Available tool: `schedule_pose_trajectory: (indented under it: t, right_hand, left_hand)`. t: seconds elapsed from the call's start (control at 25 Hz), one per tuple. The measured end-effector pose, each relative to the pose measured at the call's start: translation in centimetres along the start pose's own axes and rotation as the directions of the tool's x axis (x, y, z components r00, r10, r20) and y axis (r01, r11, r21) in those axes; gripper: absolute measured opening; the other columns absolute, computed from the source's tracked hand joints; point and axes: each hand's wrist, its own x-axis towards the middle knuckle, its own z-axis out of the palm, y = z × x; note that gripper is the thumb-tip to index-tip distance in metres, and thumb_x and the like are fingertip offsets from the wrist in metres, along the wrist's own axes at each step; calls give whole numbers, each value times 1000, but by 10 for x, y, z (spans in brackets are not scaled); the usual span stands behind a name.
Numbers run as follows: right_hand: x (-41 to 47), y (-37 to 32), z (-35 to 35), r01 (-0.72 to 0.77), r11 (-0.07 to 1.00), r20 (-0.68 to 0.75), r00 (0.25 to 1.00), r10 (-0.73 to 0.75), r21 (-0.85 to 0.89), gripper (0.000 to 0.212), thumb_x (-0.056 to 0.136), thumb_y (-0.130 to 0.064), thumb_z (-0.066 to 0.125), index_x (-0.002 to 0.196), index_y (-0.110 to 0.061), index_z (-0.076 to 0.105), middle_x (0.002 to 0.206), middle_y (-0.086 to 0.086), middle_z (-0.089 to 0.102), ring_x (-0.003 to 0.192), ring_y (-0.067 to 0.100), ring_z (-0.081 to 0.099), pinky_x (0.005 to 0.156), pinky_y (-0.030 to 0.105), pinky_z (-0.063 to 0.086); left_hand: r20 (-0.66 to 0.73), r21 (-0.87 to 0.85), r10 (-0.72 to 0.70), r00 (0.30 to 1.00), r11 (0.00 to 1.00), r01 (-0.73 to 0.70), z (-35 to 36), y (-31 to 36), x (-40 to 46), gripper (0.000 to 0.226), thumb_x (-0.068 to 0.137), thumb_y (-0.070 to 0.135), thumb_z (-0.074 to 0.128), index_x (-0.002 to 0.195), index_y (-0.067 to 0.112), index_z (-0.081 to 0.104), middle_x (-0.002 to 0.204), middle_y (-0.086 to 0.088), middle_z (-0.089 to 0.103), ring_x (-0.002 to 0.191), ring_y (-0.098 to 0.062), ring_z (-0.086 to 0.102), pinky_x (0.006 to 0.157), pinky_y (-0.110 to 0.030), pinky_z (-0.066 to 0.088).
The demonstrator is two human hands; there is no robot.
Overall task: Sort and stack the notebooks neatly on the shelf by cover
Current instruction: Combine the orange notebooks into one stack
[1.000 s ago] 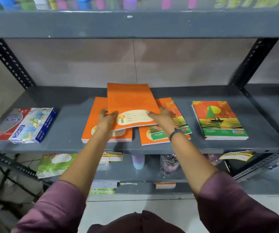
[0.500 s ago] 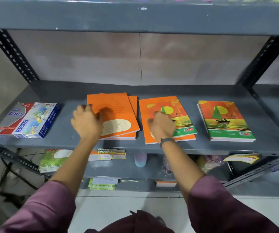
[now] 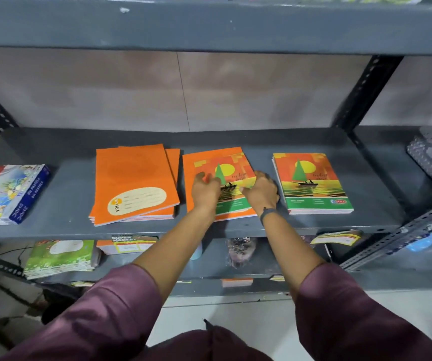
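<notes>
Both arms reach forward — the left hand and right hand, fingers loosely curled, grip the sailboat notebook by its side edges atop the middle pile.

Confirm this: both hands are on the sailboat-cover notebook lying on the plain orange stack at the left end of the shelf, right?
Not quite. The head view shows both the left hand and right hand on the sailboat-cover notebook, but it lies on the middle stack, not the left orange stack.
</notes>
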Motion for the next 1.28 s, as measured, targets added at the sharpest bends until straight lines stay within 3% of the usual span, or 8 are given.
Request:
schedule_pose_trajectory:
  t: [0.12,0.28,0.48,0.64,0.76,0.88,1.12,1.28]
  right_hand:
    - [8,2,-8,59,998,-79,995,-59,2,57,84,-19,67,136,-13,45,130,18,57,124,37,48,100,46,43]
    - [22,20,-47,62,997,-279,959,-50,37,53,85,-16,62,135,-11,46,123,18,61,121,36,50,98,43,44]
    - [31,84,-100,-73,996,-425,901,89,54,45,81,-13,54,125,-7,52,119,22,62,113,42,54,91,45,46]
    - [26,122,-106,-170,985,-371,913,169,30,34,86,-15,49,117,-3,55,117,25,63,112,44,54,93,48,45]
    - [27,116,-104,-127,991,-400,911,101,-40,38,86,-12,51,123,-6,54,124,20,60,117,40,49,97,46,41]
    - [22,77,-90,128,987,-350,924,-154,-98,46,88,-13,51,133,-11,48,129,14,58,122,35,46,102,42,38]
    - [-9,16,-22,205,976,234,948,-217,78,59,87,-26,61,140,-10,39,128,20,59,120,36,54,99,41,48]
    - [-1,19,-6,18,966,169,984,-63,258,49,78,-16,66,125,-10,55,115,18,68,105,36,64,90,45,54]
  left_hand:
    - [23,-396,-259,966,884,247,-2,16,7,42,78,20,54,118,11,50,115,-11,63,87,-25,60,75,-32,51]
    - [167,-508,-252,953,807,303,29,44,-16,12,88,20,43,80,13,50,76,-2,52,62,-13,53,46,-21,43]
    - [320,-386,-195,927,867,316,105,49,-36,25,89,18,40,65,19,47,78,2,54,77,-12,52,70,-20,40]
    - [377,-295,-171,910,909,293,132,34,-44,18,92,12,40,78,15,52,78,2,55,73,-8,52,62,-17,39]
    - [279,-156,11,960,987,34,121,28,-37,13,91,7,45,94,13,56,93,-4,62,92,-21,58,74,-23,44]
    - [2,394,298,955,877,-275,72,10,-12,38,88,25,51,123,9,54,121,-16,63,110,-33,58,93,-37,46]
    - [-177,753,26,984,647,119,-5,-19,2,57,85,38,49,135,17,35,146,-14,36,136,-34,28,109,-48,26]
    - [-181,525,33,983,848,69,-10,-16,11,53,80,31,53,130,18,42,132,-13,53,122,-36,48,103,-48,41]
